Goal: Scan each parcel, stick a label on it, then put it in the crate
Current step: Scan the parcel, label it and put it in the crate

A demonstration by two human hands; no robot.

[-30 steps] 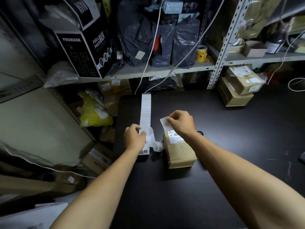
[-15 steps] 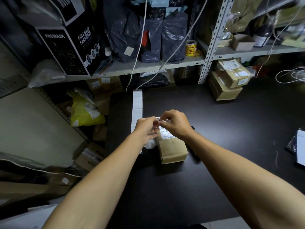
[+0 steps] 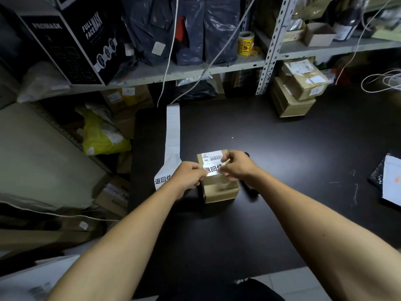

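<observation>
At nine o'clock from the parcel, the label strip point(image 3: 173, 135) lies along the bench point(image 3: 282, 148), its near end curling up with one printed label left on it. A second ago the left hand was pinching that strip while the right peeled a label off; now the strip lies free and both hands are over the box.

The left hand point(image 3: 188, 177) has come across to the parcel's near-left edge, fingers curled, pinching the left end of the fresh label point(image 3: 213, 169). The label, printed in bold characters, now lies across the top of the parcel point(image 3: 219, 185), just on the near side of the barcode sticker point(image 3: 212, 157) already there. Whether it is fully stuck down cannot be told.

The right hand point(image 3: 236, 166) pinches the label's right end with thumb and fingers closed on it, at about three o'clock on the box top. The parcel itself sits at the middle of the bench, square to the person.

So the sticking step looks nearly done: what seems left is to smooth the label flat and carry the parcel to the crate, which is not in view. At three o'clock, well apart, a grey mailer bag point(image 3: 390, 179) lies at the bench edge.
</observation>
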